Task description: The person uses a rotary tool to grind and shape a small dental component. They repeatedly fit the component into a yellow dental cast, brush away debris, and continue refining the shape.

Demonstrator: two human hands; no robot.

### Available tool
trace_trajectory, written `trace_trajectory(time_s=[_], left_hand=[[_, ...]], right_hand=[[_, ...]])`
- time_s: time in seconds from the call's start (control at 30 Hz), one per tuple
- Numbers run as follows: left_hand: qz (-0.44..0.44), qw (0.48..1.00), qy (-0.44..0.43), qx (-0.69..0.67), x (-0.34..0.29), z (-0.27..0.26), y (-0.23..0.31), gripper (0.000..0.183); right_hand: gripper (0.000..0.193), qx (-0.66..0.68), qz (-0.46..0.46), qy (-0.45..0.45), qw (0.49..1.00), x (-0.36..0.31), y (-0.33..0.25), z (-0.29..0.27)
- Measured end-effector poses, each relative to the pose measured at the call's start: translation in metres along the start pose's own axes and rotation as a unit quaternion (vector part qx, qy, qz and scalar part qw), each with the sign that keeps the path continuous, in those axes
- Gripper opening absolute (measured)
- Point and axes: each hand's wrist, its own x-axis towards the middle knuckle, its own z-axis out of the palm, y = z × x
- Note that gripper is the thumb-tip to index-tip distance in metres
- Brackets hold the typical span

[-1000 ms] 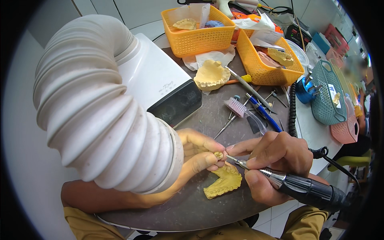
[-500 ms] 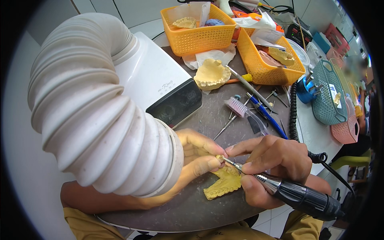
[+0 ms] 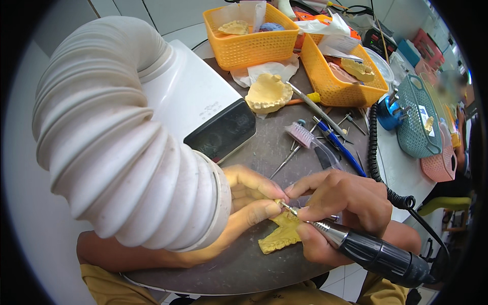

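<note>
Pinched between thumb and fingertips, a tiny yellowish piece [image 3: 279, 202] is held by my left hand [image 3: 245, 217]; its shape is mostly hidden by the fingers. My right hand [image 3: 353, 198] grips a black and silver rotary handpiece [image 3: 381, 256] like a pen, and its thin metal bur meets the small piece. The right fingertips come close to the left ones. Below both hands a yellow plaster dental model [image 3: 278, 242] lies on the dark tabletop [image 3: 223, 277], partly covered by them. A white ribbed hose [image 3: 127, 147] opens right beside my left hand and hides its wrist.
Behind the hose stands a white machine [image 3: 188, 91] with a black panel. A cream dental model [image 3: 269, 94], a pink-bristled brush [image 3: 301, 136], a blue pen [image 3: 339, 146] and metal tools lie further back. Beyond are orange baskets [image 3: 251, 48], a blue bur holder [image 3: 389, 113] and a coiled cord [image 3: 373, 142].
My right hand and the handpiece have shifted slightly left and down, with the handpiece tilted a little more steeply. My left hand stays nearly still around the small piece.
</note>
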Motion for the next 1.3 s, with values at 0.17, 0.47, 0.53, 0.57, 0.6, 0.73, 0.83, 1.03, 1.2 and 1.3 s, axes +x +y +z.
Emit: trace_trajectory(time_s=[0.17, 0.47, 0.53, 0.57, 0.6, 0.73, 0.83, 1.03, 1.2, 1.3], left_hand=[[-0.011, 1.000, -0.005, 0.028, -0.003, -0.002, 0.001, 0.019], [-0.015, 1.000, -0.005, -0.022, -0.001, 0.000, 0.003, 0.019], [-0.018, 1.000, -0.016, 0.012, -0.002, -0.004, 0.002, 0.018], [-0.021, 0.999, -0.016, 0.022, -0.003, -0.005, 0.002, 0.018], [-0.024, 0.999, -0.016, 0.032, -0.004, -0.005, 0.002, 0.018], [-0.029, 0.999, -0.013, 0.029, -0.002, -0.004, 0.003, 0.018], [0.000, 0.999, -0.022, -0.027, 0.000, -0.002, 0.001, 0.018], [0.042, 0.991, -0.006, -0.128, 0.000, 0.006, -0.001, 0.017], [0.037, 0.991, -0.002, -0.132, 0.000, 0.006, -0.001, 0.018], [0.040, 0.989, -0.001, -0.140, 0.000, 0.006, -0.002, 0.018]], right_hand=[[0.021, 0.008, -0.002, -0.001, 1.000, 0.000, 0.000, 0.000], [0.022, 0.006, 0.008, -0.010, 1.000, 0.001, 0.001, -0.002], [0.022, 0.007, 0.004, -0.009, 1.000, 0.000, 0.002, -0.002], [0.022, 0.009, 0.001, -0.009, 1.000, 0.000, 0.002, -0.002], [0.020, 0.001, -0.006, -0.013, 1.000, 0.001, 0.002, -0.002], [0.017, -0.021, -0.023, -0.023, 0.999, 0.004, 0.005, -0.002], [0.017, -0.019, -0.025, -0.013, 0.999, 0.001, 0.004, -0.005], [0.018, 0.009, -0.026, -0.010, 1.000, 0.000, 0.001, -0.008], [0.019, -0.017, -0.049, -0.023, 0.998, 0.001, 0.006, -0.009], [0.019, -0.020, -0.035, -0.025, 0.999, 0.002, 0.004, -0.008]])
